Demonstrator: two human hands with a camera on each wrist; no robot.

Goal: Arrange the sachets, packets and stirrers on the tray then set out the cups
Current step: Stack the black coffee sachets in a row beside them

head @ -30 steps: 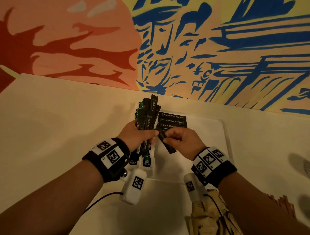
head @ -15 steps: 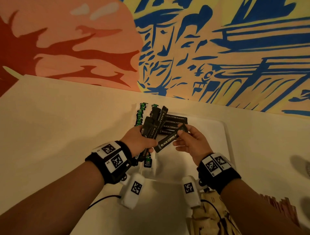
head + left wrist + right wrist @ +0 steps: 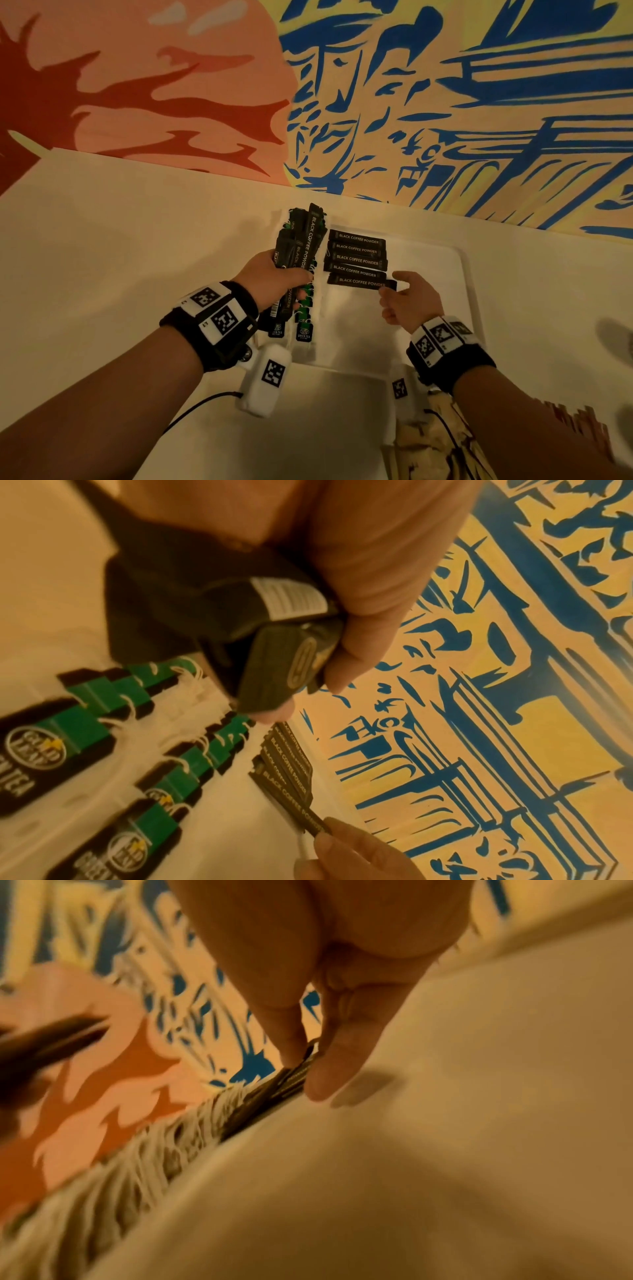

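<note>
A white tray [image 3: 445,308] lies on the counter against the painted wall. Several black coffee powder sachets [image 3: 356,257] lie in a stacked row on its far left part. My right hand [image 3: 388,289] pinches the right end of the nearest sachet [image 3: 359,282], which lies at the bottom of that row; the pinch also shows in the right wrist view [image 3: 301,1069]. My left hand [image 3: 284,277] grips an upright bundle of black sachets [image 3: 301,246], seen end-on in the left wrist view [image 3: 274,656]. Green tea bags [image 3: 303,318] lie in rows along the tray's left edge, under that hand.
A pile of tan paper packets [image 3: 428,445] sits near the tray's front right corner, below my right arm. Wooden stirrers [image 3: 582,425] lie on the counter further right. The wall [image 3: 411,102] rises just behind the tray.
My right hand drew one sachet out of the bundle in my left hand, turned it level and brought it down onto the tray below the row. The left hand kept its bundle.
</note>
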